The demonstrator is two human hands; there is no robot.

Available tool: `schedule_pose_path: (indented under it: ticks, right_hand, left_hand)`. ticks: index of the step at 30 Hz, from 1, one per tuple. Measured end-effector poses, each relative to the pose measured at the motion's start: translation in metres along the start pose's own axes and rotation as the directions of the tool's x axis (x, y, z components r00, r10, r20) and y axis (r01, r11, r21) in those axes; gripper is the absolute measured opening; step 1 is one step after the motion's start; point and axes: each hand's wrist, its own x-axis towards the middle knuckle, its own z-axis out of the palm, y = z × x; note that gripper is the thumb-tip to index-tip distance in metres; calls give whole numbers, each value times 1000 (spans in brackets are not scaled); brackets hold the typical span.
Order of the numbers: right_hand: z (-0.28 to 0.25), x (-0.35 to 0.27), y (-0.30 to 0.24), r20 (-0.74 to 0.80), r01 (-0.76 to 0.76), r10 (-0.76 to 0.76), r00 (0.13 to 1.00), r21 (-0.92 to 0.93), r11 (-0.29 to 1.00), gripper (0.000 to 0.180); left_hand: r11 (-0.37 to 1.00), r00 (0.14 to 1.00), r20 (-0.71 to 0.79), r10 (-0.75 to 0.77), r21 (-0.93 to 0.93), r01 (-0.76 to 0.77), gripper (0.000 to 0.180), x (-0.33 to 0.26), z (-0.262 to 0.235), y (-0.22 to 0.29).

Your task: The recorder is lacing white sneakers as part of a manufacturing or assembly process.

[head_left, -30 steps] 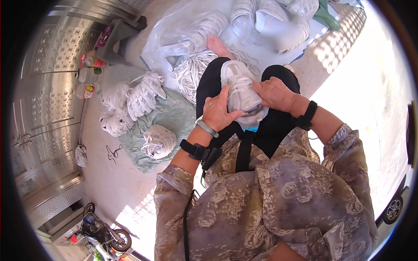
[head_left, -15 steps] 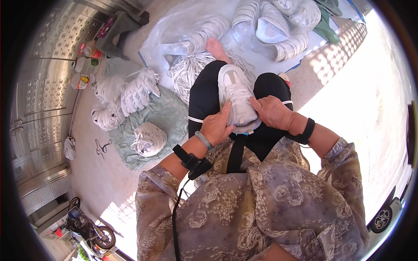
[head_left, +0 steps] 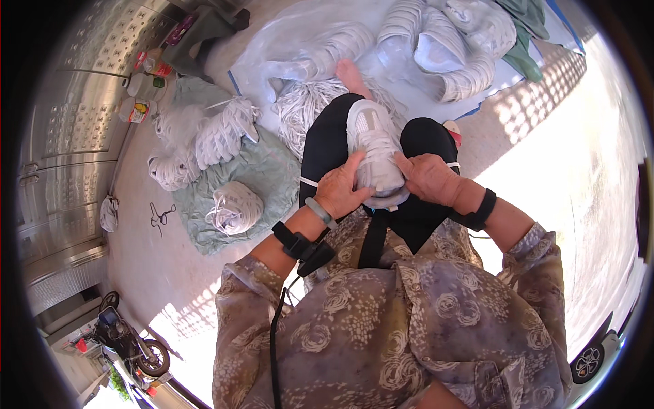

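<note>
A white sneaker (head_left: 372, 140) rests between my knees, its toe pointing away from me and laces running across its front. My left hand (head_left: 338, 188) grips the left side near the tongue and collar, thumb and fingers spread around the edge. On the opposite side, my right hand (head_left: 432, 180) is closed at the upper, thumb pressed by the laces; its other fingertips are partly hidden. Beyond my knees lies a heap of white shoelaces (head_left: 298, 112). Another laced white shoe (head_left: 236, 207) sits to the left on a green cloth (head_left: 271, 162).
Stacked white shoe uppers (head_left: 219, 140) lie at the left, with more rows (head_left: 466, 80) on a plastic sheet ahead. Dark cord (head_left: 161, 215) is on the floor. Plastic bottles (head_left: 136, 110) stand by a metal door (head_left: 71, 129). A motorcycle (head_left: 133, 341) is at lower left.
The whole view has shifted slightly, so the surroundings sit a little further right. Both hands stay on the sneaker, with only slight movement of the fingers near the tongue.
</note>
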Motion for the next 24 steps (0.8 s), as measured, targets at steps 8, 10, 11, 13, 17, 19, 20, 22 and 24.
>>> schedule_pose_path:
  ticks: [8,10,11,13,17,19,20,22,24]
  right_hand:
    - [-9,-7,10,-93,-114,184,978,501,858,41]
    - [-10,-11,12,-185,-68,161,970,429,901,31]
    - [-12,-15,14,-186,-67,160,969,429,901,31]
    - [-14,-25,18,-114,-108,146,983,284,953,28]
    - [-13,-35,19,-145,-125,171,975,283,951,25]
    - [-14,-31,17,-172,-99,162,972,326,940,21]
    - [-13,-33,18,-173,-100,163,971,326,940,21]
    - [-8,-36,25,-171,-129,189,967,311,942,18]
    - [-12,-43,33,-192,-151,214,958,296,943,17]
  left_hand:
    - [996,998,-14,-53,-73,52,62,0,3,3]
    - [997,998,-9,-58,-54,58,63,0,2,2]
    - [997,998,-2,-62,-36,62,64,0,2,1]
    - [998,998,1,-56,-24,56,65,0,3,1]
    - [999,999,-9,-33,-8,33,68,-1,6,0]
    - [999,999,-12,-35,5,35,68,-2,6,1]
    - [999,999,-17,-39,17,40,69,-2,5,2]
    - [998,999,-12,-39,38,40,61,-6,-1,5]
    - [997,999,-7,-43,62,43,54,-12,-7,0]
